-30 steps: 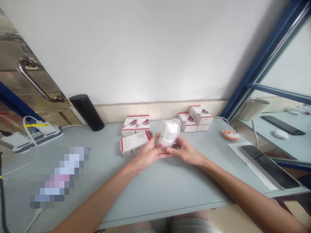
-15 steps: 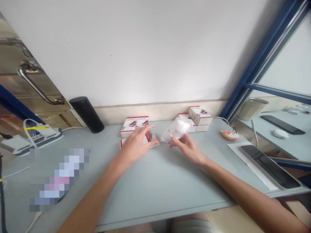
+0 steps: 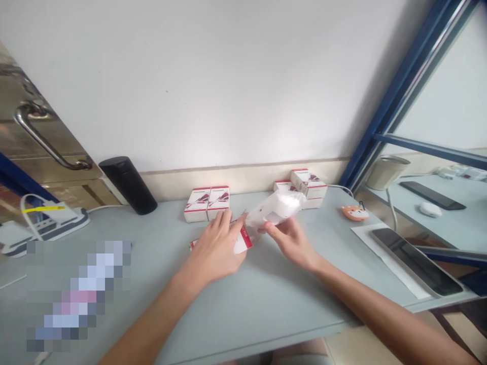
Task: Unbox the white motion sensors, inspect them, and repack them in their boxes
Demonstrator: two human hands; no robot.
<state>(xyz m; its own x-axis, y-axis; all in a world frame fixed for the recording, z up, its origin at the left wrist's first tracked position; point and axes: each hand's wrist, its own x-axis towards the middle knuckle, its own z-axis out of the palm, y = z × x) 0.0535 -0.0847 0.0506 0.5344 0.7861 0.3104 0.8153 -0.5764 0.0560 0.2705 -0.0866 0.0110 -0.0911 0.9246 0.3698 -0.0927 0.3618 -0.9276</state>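
My left hand [image 3: 216, 248] is closed over a small white-and-red carton [image 3: 243, 242] near the middle of the desk, hiding most of it. The carton's right end faces a white device in a clear plastic bag [image 3: 279, 208]. My right hand [image 3: 291, 241] grips that bagged device from below, thumb on the near side. The bag's left end meets the carton's right end; whether it lies inside the opening I cannot tell. Two similar cartons [image 3: 207, 204] stand side by side behind my left hand. More of these cartons [image 3: 310, 188] are stacked behind my right hand.
On the grey desk [image 3: 266, 304], a black bottle [image 3: 129, 185] and a power strip [image 3: 72, 223] are at the left. A blurred-out item [image 3: 81, 294] lies nearer. At the right are an orange animal-faced case [image 3: 355, 212], a phone [image 3: 416, 261] on paper, and a mirror [image 3: 437, 203].
My left hand has closed on the carton and turned it toward the bagged device. My right hand has brought the bag's left end up against it. The view has shifted slightly.
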